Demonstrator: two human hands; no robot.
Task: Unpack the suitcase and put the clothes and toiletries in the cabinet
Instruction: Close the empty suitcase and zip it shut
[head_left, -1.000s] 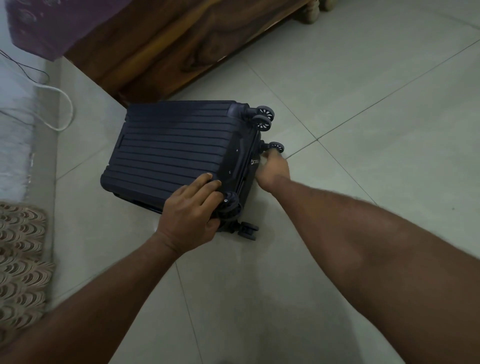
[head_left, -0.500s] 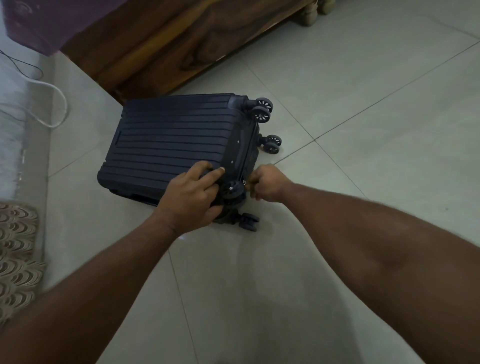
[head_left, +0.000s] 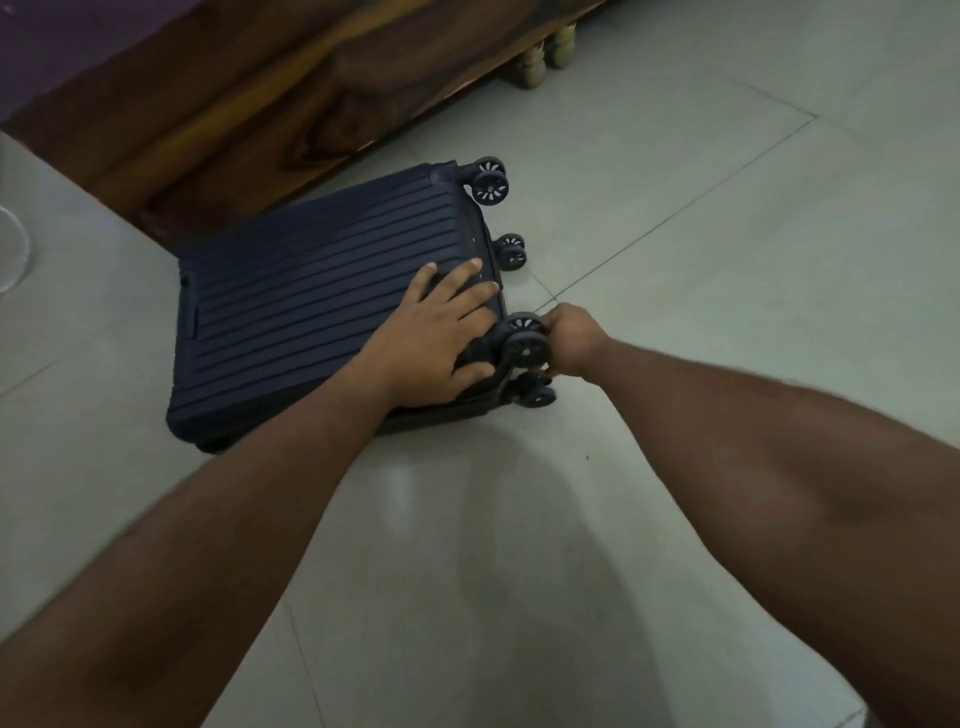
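Here, navy ribbed suitcase (head_left: 311, 312) lies flat, closed; zipper seemingly partly undone.

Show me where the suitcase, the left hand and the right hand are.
suitcase (head_left: 291, 312): head view, ribbed top shell.
left hand (head_left: 431, 343): head view, back of hand.
right hand (head_left: 574, 338): head view, knuckles.

A dark ribbed suitcase (head_left: 311, 312) lies flat and closed on the tiled floor (head_left: 675, 260), wheels to the right, just beside a wooden bed frame (head_left: 260, 104). The left hand (head_left: 431, 343) presses flat on the shell near the wheel end, fingers spread. The right hand (head_left: 571, 338) is curled at the near corner wheel (head_left: 524, 351), pinching something small there that cannot be made out.
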